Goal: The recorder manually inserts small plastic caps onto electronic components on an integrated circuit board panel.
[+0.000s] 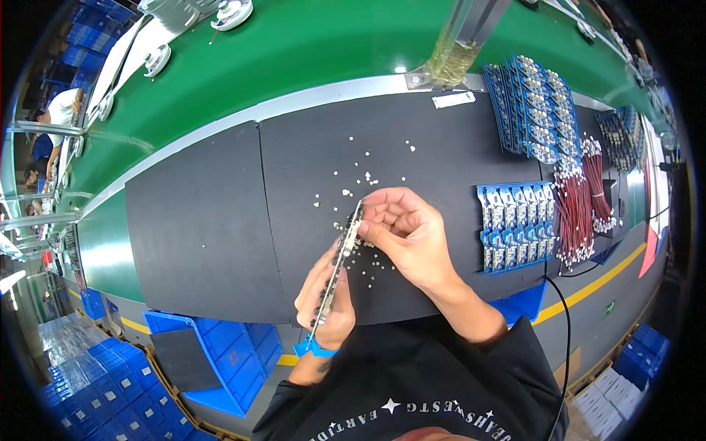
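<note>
Left hand grips the lower end of a narrow circuit board strip, held edge-on above the black mat. Right hand pinches its upper end, fingers closed. The strip appears light, thin, stiff, probably fragile; hold by edges.

A small white rectangular label was seen stuck on the dark mat near its far edge, just below a metal post. A small green sign was seen low on the grey bench front at the right. No packages or screens could be made out
</note>
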A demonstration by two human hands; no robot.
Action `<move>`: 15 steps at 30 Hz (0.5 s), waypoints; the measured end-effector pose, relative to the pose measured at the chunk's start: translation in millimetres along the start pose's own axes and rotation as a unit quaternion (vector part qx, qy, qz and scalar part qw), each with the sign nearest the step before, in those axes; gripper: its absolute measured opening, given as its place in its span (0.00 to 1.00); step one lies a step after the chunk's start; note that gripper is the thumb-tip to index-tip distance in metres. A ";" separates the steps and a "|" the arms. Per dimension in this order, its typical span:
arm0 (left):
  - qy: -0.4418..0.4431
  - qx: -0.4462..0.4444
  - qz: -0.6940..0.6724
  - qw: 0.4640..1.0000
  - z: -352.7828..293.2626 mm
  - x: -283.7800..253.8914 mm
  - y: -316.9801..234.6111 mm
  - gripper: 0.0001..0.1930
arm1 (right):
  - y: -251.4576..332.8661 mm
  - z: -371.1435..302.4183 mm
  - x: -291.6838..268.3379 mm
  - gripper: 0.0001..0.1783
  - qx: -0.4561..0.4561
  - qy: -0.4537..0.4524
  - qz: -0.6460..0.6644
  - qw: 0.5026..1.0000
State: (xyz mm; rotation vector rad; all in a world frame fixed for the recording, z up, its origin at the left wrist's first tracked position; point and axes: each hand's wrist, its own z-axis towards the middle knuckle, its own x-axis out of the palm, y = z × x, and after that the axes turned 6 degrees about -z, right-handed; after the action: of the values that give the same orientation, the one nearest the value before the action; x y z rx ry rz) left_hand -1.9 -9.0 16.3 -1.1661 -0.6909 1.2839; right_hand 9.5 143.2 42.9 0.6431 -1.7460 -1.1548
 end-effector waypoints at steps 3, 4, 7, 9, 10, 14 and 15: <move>0.002 -0.016 0.017 1.000 -2.3 -1.9 2.0 0.06 | 3.4 -3.6 1.5 0.16 0.007 -0.006 -0.021 1.000; 0.008 -0.017 0.022 1.000 0.4 -1.4 -1.4 0.06 | 5.7 -4.4 3.2 0.16 0.007 -0.008 0.003 1.000; 0.017 0.001 0.036 0.999 3.4 1.2 -1.5 0.06 | 9.7 -5.3 6.8 0.16 0.006 -0.006 0.056 0.998; 0.013 0.014 0.044 0.999 5.1 2.0 -3.5 0.06 | 8.4 -5.1 6.6 0.16 0.003 0.010 0.066 0.998; 0.011 0.021 0.048 0.999 5.9 2.4 -4.6 0.07 | 8.0 -5.0 5.9 0.16 0.002 0.011 0.057 0.998; 0.012 0.041 0.051 0.998 8.3 3.0 -5.0 0.07 | 4.8 -1.3 4.8 0.17 -0.020 -0.012 0.043 0.999; 0.016 0.042 0.052 0.998 8.0 2.3 -5.3 0.08 | 4.0 0.1 6.0 0.17 -0.028 -0.022 0.045 0.998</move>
State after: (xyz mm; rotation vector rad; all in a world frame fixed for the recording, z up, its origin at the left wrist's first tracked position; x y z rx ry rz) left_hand -6.8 -4.0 23.3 -1.1640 -0.5531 1.3650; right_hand 7.0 140.2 49.0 0.5033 -1.7551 -1.1595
